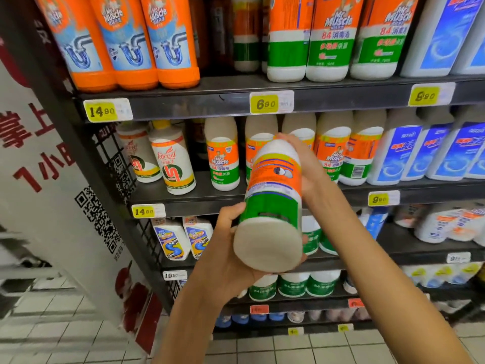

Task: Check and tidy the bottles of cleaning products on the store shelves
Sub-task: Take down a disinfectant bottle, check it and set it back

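Head view: white disinfectant bottle (273,203) held tilted in front of middle shelf (183,199), base toward camera. Left hand (231,261) cups base, right hand (305,164) grips neck. Risk: bottle slipping, knocking neighbouring bottles (332,151) when returned.

Both arms bare, reaching forward and up from the lower edge of view, forearms converging toward mid-frame. Left hand (225,256) palm-up, wrist bent back, cupping the base end of a white bottle (273,203); thumb runs up the near left side of the bottle, other fingers curl underneath, tips just showing at the right of the base. Right hand (304,164) higher and farther out, wrapped round the bottle's upper end from the right side; fingers curl over the top, mostly hidden behind it. Right forearm runs long and straight on a diagonal from lower right. Bottle held tilted, base toward the camera.
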The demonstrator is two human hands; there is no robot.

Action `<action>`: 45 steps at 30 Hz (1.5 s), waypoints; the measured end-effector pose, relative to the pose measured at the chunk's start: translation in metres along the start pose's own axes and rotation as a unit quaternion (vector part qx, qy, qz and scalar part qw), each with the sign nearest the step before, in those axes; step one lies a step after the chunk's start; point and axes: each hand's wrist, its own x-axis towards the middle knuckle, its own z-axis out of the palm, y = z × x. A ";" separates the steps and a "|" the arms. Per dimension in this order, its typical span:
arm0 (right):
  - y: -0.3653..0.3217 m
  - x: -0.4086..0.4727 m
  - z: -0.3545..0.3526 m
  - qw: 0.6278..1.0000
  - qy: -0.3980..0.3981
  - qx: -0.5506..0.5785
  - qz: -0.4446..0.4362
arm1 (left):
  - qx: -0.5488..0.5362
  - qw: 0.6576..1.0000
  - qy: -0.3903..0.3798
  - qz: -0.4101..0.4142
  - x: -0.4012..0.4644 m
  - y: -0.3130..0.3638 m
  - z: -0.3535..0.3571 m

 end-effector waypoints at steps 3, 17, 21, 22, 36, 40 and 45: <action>-0.018 0.007 0.003 0.998 0.020 -0.026 -0.047 | 0.195 0.977 0.073 0.044 0.004 0.009 -0.009; -0.023 -0.005 0.003 0.981 -0.177 0.026 -0.081 | 0.064 0.992 -0.094 0.047 0.024 -0.008 0.000; -0.031 -0.012 0.003 0.971 -0.126 -0.048 -0.197 | 0.167 0.979 0.036 0.108 0.022 0.003 -0.008; -0.033 -0.015 0.005 0.963 -0.098 -0.090 -0.232 | 0.201 0.968 0.066 0.134 0.022 0.007 -0.008; -0.023 -0.017 0.013 0.974 -0.150 0.006 -0.172 | 0.191 0.964 0.077 0.170 0.021 -0.005 0.006; -0.022 -0.021 0.011 0.962 -0.153 -0.023 -0.227 | 0.283 0.935 0.110 0.183 0.026 0.006 -0.007; -0.017 -0.034 0.012 0.921 -0.200 -0.146 -0.302 | 0.438 0.865 0.010 0.246 0.025 0.019 -0.022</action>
